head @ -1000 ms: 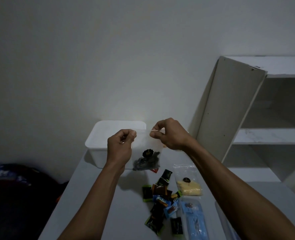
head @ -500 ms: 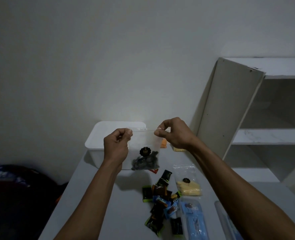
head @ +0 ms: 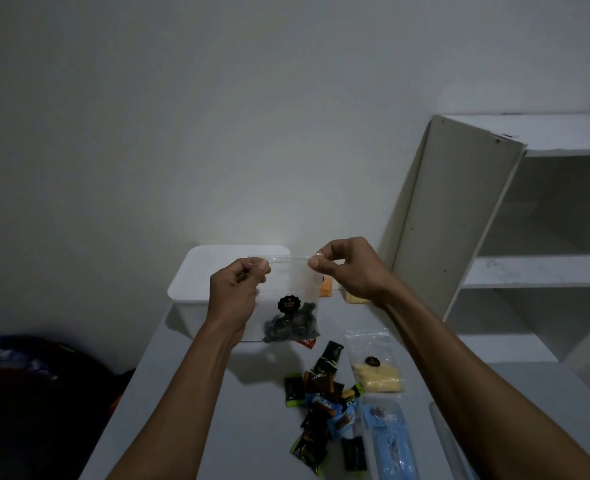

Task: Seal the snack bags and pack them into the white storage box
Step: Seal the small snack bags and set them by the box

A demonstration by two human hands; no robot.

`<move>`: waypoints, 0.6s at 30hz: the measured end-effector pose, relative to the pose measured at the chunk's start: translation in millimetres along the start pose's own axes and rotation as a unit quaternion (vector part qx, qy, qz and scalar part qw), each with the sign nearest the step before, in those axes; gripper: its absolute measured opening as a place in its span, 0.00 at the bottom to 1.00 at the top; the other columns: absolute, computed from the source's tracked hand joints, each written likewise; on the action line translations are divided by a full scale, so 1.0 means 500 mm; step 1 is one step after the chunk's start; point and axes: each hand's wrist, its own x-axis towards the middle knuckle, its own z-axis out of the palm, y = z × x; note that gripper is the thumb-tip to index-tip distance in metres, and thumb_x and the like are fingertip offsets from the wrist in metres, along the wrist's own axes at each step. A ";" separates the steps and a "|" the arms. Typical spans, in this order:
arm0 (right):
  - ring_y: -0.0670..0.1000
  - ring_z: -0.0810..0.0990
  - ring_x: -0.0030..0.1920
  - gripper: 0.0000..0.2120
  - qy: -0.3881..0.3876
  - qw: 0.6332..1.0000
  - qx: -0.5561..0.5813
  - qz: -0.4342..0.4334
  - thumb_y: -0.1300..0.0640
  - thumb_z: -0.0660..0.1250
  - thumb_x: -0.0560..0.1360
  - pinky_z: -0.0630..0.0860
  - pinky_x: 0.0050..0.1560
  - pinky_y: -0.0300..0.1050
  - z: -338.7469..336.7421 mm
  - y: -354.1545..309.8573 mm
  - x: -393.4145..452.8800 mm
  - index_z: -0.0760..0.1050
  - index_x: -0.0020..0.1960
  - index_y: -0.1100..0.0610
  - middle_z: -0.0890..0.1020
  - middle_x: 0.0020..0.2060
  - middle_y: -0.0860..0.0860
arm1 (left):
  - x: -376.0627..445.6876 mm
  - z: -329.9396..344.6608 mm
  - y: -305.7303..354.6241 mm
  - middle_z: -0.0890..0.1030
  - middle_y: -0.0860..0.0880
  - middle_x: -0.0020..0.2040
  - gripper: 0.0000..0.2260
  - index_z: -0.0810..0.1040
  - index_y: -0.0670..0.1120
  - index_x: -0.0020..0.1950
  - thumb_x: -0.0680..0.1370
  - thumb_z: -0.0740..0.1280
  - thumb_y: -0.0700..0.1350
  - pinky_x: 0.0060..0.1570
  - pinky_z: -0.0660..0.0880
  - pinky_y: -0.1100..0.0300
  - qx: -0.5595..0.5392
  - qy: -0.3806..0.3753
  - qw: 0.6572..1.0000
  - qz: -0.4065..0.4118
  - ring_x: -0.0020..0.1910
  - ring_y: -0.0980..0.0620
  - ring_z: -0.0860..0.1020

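- Your left hand (head: 234, 292) and right hand (head: 347, 268) each pinch a top corner of a clear bag (head: 288, 299); the fingers (head: 316, 271) are curled onto its zip strip, so it hangs between them with dark snacks sunk to the bottom.
- The bag hangs just in front of the white box (head: 196, 271), which sits beyond your fingers at the far end of the table (head: 182, 393).
- Whether the strip is fully pressed shut is too fine to tell; you seem to be mid-seal.
- Nothing can be seen inside the box, so packing looks barely begun, if at all.
- Still left, below your fingers: a bag of pale snacks (head: 376, 368), a heap of small wrapped sweets (head: 321, 403) and a blue packet (head: 387, 441).
- Past your right hand lie an orange item (head: 326, 287) and a yellowish one, partly hidden.
- Room: the box's opening lies straight ahead, unobstructed. A white shelf (head: 460, 216) stands near, right of your right hand; the table's left edge drops off below your left forearm.
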 end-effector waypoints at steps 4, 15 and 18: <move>0.49 0.82 0.46 0.08 -0.006 1.000 -0.020 -0.002 0.51 0.71 0.76 0.81 0.46 0.47 0.024 -0.011 -0.001 0.82 0.44 0.55 0.84 0.44 0.47 | -0.005 0.015 0.001 0.81 0.50 0.39 0.05 0.80 0.46 0.42 0.78 0.69 0.41 0.44 0.73 0.62 0.012 0.003 1.000 0.027 0.39 0.58 0.77; 0.46 0.82 0.44 0.08 0.001 1.000 -0.018 -0.012 0.48 0.70 0.76 0.81 0.51 0.55 0.044 -0.005 -0.002 0.82 0.43 0.52 0.83 0.42 0.45 | 0.001 0.004 0.007 0.83 0.52 0.39 0.05 0.82 0.47 0.42 0.77 0.70 0.40 0.42 0.74 0.68 0.046 -0.039 0.998 0.032 0.36 0.64 0.79; 0.40 0.81 0.43 0.11 -0.035 0.999 0.005 0.000 0.46 0.68 0.77 0.78 0.45 0.43 0.041 -0.020 0.000 0.83 0.42 0.52 0.84 0.41 0.44 | 0.003 0.002 0.005 0.83 0.50 0.39 0.05 0.82 0.46 0.41 0.76 0.70 0.39 0.46 0.75 0.63 0.048 -0.039 0.998 0.032 0.38 0.59 0.80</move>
